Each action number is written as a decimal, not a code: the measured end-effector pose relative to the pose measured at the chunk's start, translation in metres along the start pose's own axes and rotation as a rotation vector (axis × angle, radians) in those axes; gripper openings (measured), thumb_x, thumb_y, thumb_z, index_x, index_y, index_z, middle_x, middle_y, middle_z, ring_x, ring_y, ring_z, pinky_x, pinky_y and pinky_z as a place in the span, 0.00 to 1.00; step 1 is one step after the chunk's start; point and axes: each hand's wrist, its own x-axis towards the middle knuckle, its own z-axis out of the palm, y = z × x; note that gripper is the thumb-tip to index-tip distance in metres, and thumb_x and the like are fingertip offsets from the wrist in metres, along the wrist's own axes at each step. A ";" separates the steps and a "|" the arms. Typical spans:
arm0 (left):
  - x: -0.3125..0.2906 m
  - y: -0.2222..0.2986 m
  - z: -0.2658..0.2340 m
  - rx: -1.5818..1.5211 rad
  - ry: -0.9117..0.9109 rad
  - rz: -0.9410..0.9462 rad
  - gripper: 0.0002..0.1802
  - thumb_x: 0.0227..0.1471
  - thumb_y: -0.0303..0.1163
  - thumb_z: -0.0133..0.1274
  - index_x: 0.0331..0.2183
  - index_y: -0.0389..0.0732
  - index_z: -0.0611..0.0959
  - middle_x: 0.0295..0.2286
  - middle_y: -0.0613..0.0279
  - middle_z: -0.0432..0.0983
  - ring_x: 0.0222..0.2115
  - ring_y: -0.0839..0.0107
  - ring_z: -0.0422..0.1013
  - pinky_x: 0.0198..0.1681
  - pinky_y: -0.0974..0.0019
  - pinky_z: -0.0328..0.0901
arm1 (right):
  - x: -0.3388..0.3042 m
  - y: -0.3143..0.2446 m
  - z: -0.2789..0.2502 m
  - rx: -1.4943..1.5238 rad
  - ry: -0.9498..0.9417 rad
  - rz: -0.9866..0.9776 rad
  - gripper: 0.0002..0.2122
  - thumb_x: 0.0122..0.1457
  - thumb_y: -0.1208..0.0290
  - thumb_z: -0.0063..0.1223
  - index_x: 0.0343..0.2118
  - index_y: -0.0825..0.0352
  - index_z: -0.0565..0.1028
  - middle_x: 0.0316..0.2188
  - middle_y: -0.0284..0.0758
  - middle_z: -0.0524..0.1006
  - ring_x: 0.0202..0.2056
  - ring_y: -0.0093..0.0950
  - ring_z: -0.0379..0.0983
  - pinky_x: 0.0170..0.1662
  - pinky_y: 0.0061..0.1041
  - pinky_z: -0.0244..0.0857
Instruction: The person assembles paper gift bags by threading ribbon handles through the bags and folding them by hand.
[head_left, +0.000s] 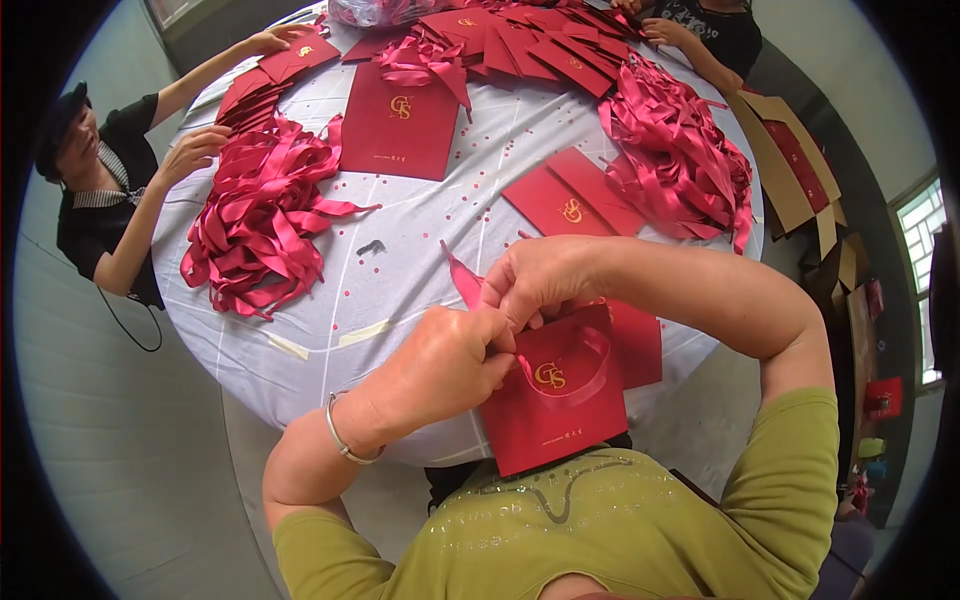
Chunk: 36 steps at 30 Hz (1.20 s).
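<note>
A red paper gift bag point(555, 425) with gold print is at the near edge of the table, close against my body. A pink-red satin ribbon point(465, 284) runs through its top edge and hangs in a loop over its front. My left hand point(440, 355), with a silver bangle on the wrist, is pinched on the ribbon at the bag's upper left corner. Just above it, my right hand point(535, 278) is closed on the ribbon too, and the pointed end sticks out beyond the fingers. The fingers partly hide the hole where the ribbon passes through. Another red bag point(638, 345) lies behind this one.
Loose ribbons form a left heap point(265, 215) and a right heap point(680, 140). Flat red bags point(400, 135) cover the far side of the white-clothed table point(400, 250). A co-worker point(110, 200) is at the left, another point(715, 35) at the far right. An open carton point(790, 150) stands right.
</note>
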 end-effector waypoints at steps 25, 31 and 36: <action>0.009 -0.002 -0.004 -0.198 -0.160 -0.256 0.04 0.49 0.21 0.57 0.27 0.33 0.76 0.16 0.58 0.77 0.18 0.73 0.77 0.22 0.71 0.68 | 0.057 -0.014 -0.030 -0.398 0.782 -0.750 0.09 0.47 0.71 0.63 0.29 0.71 0.79 0.26 0.38 0.81 0.29 0.25 0.77 0.34 0.25 0.71; 0.005 -0.017 -0.006 0.077 0.032 -0.045 0.05 0.43 0.24 0.62 0.26 0.37 0.82 0.23 0.54 0.79 0.23 0.66 0.77 0.25 0.67 0.67 | -0.001 0.005 -0.031 -0.368 0.801 -0.749 0.08 0.57 0.70 0.60 0.32 0.71 0.79 0.26 0.29 0.79 0.28 0.17 0.72 0.34 0.20 0.67; 0.008 -0.021 -0.026 0.138 0.145 -0.153 0.09 0.43 0.29 0.64 0.25 0.34 0.81 0.20 0.56 0.78 0.19 0.68 0.75 0.22 0.65 0.66 | -0.042 0.041 -0.021 -0.364 0.803 -0.662 0.11 0.54 0.67 0.62 0.28 0.73 0.79 0.23 0.38 0.80 0.26 0.22 0.76 0.30 0.24 0.69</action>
